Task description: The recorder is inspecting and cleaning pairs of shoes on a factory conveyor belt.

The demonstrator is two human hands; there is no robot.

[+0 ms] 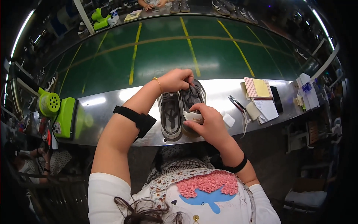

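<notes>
A pair of dark grey sneakers stands side by side on the metal bench, directly in front of me. My left hand (183, 79) reaches over the far end of the right sneaker (192, 96), its fingers bent and pinching at the upper near the opening. What exactly lies between those fingertips is hidden. My right hand (209, 125) grips the near end of the same sneaker, thumb and index finger around a white panel with print on it. Close against it on the left is the other sneaker (170, 115), laced, with a pale sole edge; neither hand holds it.
Beyond the metal bench (108, 99) runs a green conveyor belt (160, 56) with yellow lines. Nippers (236, 102), a white block (228, 120), notepads (265, 110) and a dark phone (276, 99) lie right. A lime-green machine (66, 117) stands left. Another person's hands (151, 6) and more shoes are across.
</notes>
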